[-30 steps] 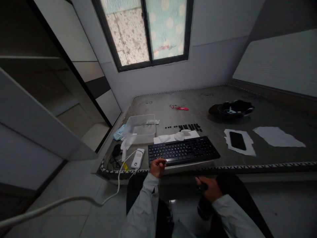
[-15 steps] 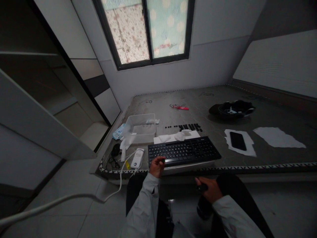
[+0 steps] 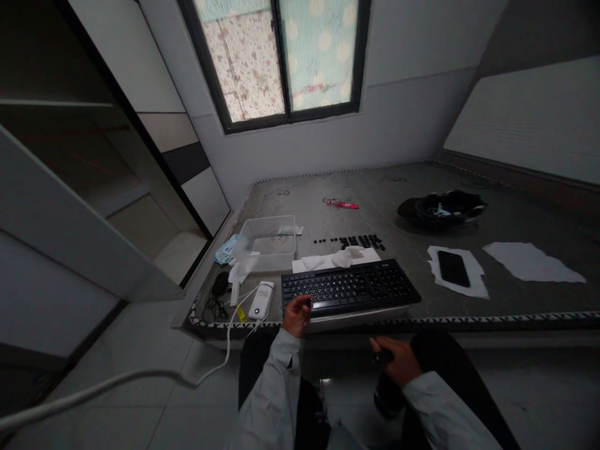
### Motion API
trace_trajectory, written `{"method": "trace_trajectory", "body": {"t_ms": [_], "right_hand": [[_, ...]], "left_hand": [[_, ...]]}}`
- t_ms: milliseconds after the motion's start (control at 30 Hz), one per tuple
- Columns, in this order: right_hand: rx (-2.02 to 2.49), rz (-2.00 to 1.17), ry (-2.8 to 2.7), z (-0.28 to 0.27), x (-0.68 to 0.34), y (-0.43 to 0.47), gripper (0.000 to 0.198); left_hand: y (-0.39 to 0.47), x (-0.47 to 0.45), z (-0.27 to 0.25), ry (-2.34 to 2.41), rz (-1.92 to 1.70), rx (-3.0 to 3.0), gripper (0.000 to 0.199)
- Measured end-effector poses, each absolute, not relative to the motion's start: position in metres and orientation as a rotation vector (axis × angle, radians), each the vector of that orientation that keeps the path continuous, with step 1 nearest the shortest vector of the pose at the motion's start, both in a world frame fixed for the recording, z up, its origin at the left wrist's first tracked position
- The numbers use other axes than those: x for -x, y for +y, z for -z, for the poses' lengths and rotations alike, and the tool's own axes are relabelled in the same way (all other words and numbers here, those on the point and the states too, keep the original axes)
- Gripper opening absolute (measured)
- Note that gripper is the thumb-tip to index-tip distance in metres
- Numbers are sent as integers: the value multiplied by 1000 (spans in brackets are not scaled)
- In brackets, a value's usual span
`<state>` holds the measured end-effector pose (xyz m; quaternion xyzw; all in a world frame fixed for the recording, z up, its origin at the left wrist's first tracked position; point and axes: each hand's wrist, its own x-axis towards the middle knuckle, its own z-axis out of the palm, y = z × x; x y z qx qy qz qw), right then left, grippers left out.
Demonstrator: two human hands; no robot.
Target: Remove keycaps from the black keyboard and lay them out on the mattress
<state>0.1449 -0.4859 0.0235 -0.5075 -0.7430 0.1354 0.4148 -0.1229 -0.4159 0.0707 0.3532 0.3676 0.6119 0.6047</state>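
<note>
My left hand point(image 3: 296, 315) is pinched tight on a tiny black piece point(image 3: 309, 304) by the long black plastic keyboard point(image 3: 351, 289), grey mattress's point(image 3: 304, 187) front edge; right hand point(image 3: 398, 361)'s curled round some dark object point(image 3: 384, 356).

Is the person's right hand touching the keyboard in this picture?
No, the right hand is apart from the keyboard, holding a dark object beside the right knee.
</note>
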Motion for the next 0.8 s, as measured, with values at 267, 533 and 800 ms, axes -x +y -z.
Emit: {"method": "trace_trajectory", "body": {"t_ms": [267,533,800], "right_hand": [[1303,-347,-1871,-26,-143,-488,44],[1221,-278,-1940,-13,-150,-481,36],[1244,-326,-1927,-11,-152,-482,38]], "left_hand": [[-417,123,-77,857,-1420,-831,73],[-417,120,-77,866,-1430,-764,58],[-419,119,-85,877,-1416,-760,54]]}}
